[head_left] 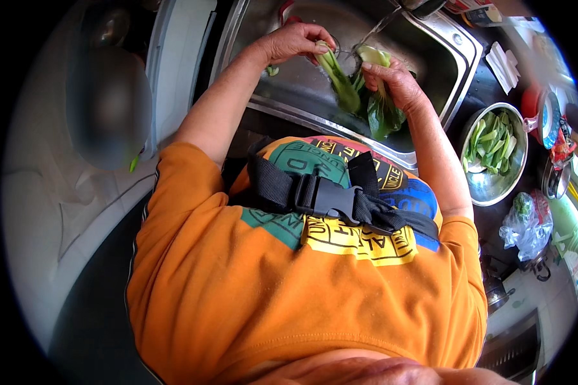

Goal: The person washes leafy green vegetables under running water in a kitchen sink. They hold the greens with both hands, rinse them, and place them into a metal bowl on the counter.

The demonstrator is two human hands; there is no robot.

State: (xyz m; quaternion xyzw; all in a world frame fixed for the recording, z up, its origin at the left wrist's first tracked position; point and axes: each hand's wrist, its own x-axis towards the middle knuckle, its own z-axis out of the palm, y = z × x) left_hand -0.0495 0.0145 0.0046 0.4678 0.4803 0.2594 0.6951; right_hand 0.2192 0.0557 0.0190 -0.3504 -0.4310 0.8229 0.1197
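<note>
Over a stainless steel sink (291, 91), my left hand (301, 41) pinches the pale stem end of a green bok choy leaf (338, 79), whose blade hangs down. My right hand (390, 79) grips the white base of a bok choy bunch (385, 113); its dark leaves point toward the sink's near edge. Water (378, 26) runs from the faucet (423, 6) close to the bunch's base. A small green scrap (272, 70) lies in the sink below my left wrist.
Right of the sink, a metal bowl (493, 190) holds loose bok choy leaves (492, 142). Beyond it stand a red roll of tape or similar item (532, 103) and a plastic bag with a green vegetable (527, 224). White folded paper or plastic (503, 67) lies behind the bowl.
</note>
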